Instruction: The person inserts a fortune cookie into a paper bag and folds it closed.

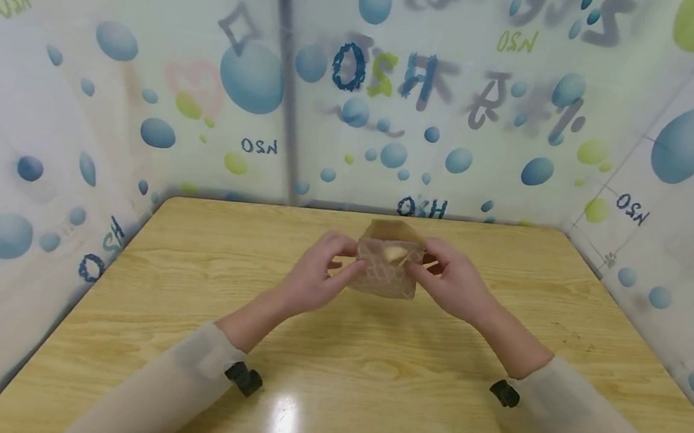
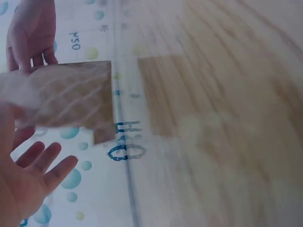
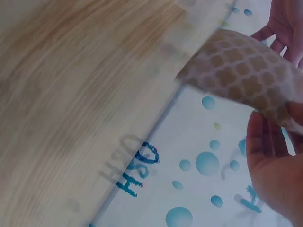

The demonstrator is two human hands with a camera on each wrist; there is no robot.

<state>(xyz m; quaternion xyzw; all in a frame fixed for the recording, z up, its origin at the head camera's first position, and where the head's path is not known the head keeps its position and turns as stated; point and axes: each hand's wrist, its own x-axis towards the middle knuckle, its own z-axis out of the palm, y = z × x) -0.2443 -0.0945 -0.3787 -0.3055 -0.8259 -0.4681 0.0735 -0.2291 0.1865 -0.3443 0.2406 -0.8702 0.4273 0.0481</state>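
Note:
A small brown packet (image 1: 386, 280) with a pale lattice pattern is held up above the table between both hands. A brown flap stands up at its top, and a pale yellowish patch shows on its front. My left hand (image 1: 315, 273) pinches its left edge with thumb and fingers. On the right edge, my right hand (image 1: 457, 281) pinches with thumb and fingers. The left wrist view shows the patterned packet (image 2: 71, 97) with the left hand (image 2: 33, 179) beside it, its other fingers spread. In the right wrist view the packet (image 3: 241, 71) slants above the right hand (image 3: 274, 165).
A wood-grain table (image 1: 365, 402) lies under both forearms. Behind and at the sides hang white walls (image 1: 339, 166) with blue and green dots and lettering. Each sleeve cuff carries a small black device.

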